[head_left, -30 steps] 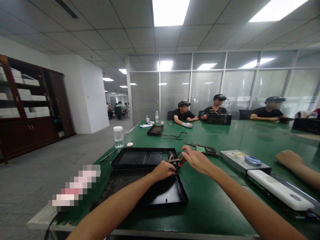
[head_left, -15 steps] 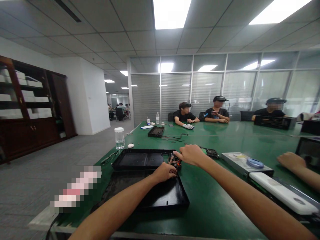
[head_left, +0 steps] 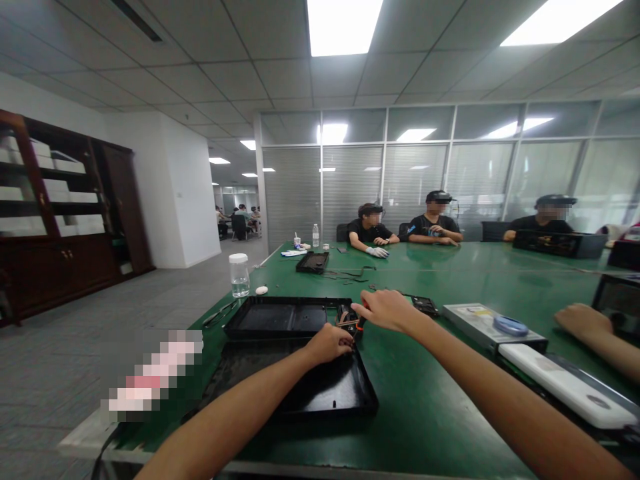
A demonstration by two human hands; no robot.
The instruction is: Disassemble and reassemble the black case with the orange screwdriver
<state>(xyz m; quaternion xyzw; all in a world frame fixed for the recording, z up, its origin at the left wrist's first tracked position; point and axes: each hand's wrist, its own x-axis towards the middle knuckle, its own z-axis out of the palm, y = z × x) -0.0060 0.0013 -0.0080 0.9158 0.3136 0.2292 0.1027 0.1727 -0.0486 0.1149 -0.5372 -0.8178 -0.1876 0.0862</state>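
Note:
My right hand [head_left: 386, 309] is closed around the top of a screwdriver [head_left: 359, 326] with an orange and black handle, held tilted with its tip down. Just below, my left hand [head_left: 330, 344] has its fingers pinched together by the screwdriver's lower end; what they hold is hidden. Under my left hand lies a shallow black plastic casing half [head_left: 330, 393]. A second black casing half [head_left: 285, 319] lies behind it, with metal and copper-coloured parts [head_left: 344, 313] at its right end, partly covered by my hands.
A lidded clear jar [head_left: 239, 277] stands at the left edge of the green table [head_left: 425, 413]. To the right are a metal box [head_left: 480, 323] with a blue roll on it, a white device [head_left: 565, 387] and another person's hand [head_left: 583, 323]. People sit across the table.
My right hand has shifted slightly right, and the screwdriver handle shows more upright. My left hand stays in nearly the same place.

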